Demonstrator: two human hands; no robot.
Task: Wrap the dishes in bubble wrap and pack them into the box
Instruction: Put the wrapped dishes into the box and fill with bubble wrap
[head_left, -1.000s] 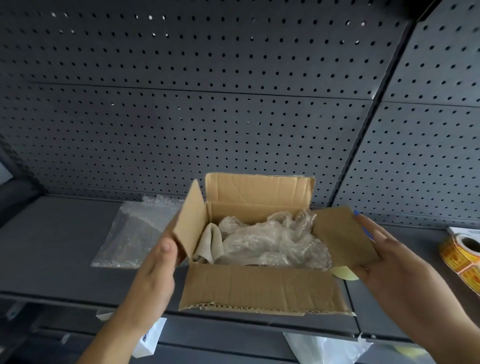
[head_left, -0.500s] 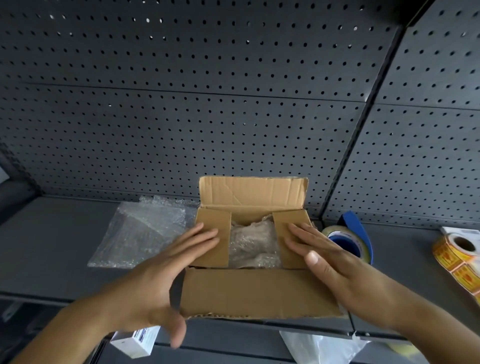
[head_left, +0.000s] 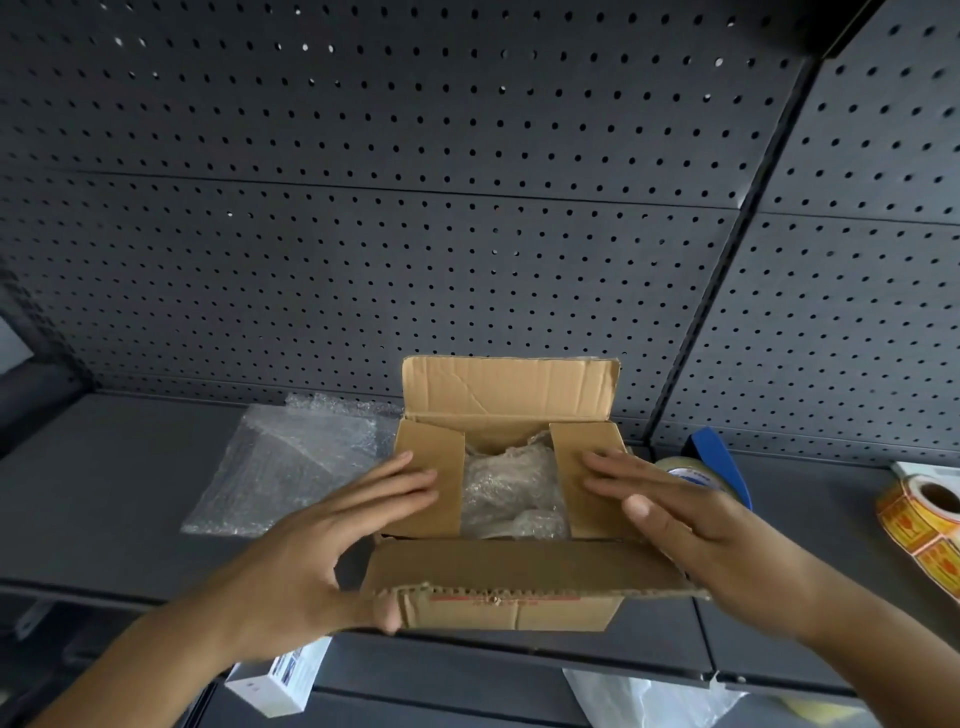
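The cardboard box (head_left: 498, 519) sits at the near edge of a dark shelf (head_left: 104, 493), and inside it, seen through the gap between the two side flaps, lies a bundle of bubble wrap (head_left: 511, 488) — presumably the wrapped dishes, though no dish shows through the plastic. The left flap (head_left: 428, 478) and right flap (head_left: 589, 473) are folded inward over the contents; the far flap (head_left: 511, 387) stands upright and the near flap (head_left: 519, 569) hangs outward toward the person. The left hand (head_left: 332, 540) lies flat with fingers spread on the left flap, thumb hooked under the near corner of the box, gripping nothing; the right hand (head_left: 675, 514) lies open and flat on the right flap. Pressing down this way keeps the short flaps from springing up, so the long ones can close over them — packing looks finished and closing looks to be the step in hand. To the left of the box a spare sheet of bubble wrap (head_left: 291, 467) lies flat. Just right of it stands a tape dispenser (head_left: 711, 467), handy for sealing, and farther right a roll of orange labels (head_left: 924, 519). A perforated back panel (head_left: 467, 208) rises behind.
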